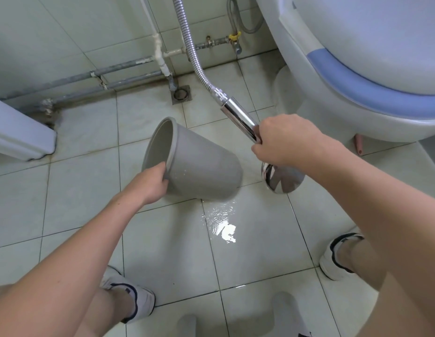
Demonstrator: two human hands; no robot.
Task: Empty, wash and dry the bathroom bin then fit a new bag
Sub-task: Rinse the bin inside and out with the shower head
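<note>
A grey plastic bin (pixel 202 166) is tipped on its side above the tiled floor, its mouth turned to the upper left. My left hand (pixel 151 183) grips its rim at the lower edge, fingers curled inside. My right hand (pixel 284 142) holds the chrome handle of a shower head (pixel 282 178), whose round face hangs just right of the bin's base. Its metal hose (pixel 187 45) runs up to the wall. A puddle (pixel 223 224) lies on the floor below the bin.
A floor drain (pixel 181 94) sits beyond the bin by the wall pipes (pixel 129 79). A white toilet with a blue seat band (pixel 372 88) fills the upper right. A white fixture (pixel 19 137) stands at the left. My feet in white shoes (pixel 129 295) stand close below.
</note>
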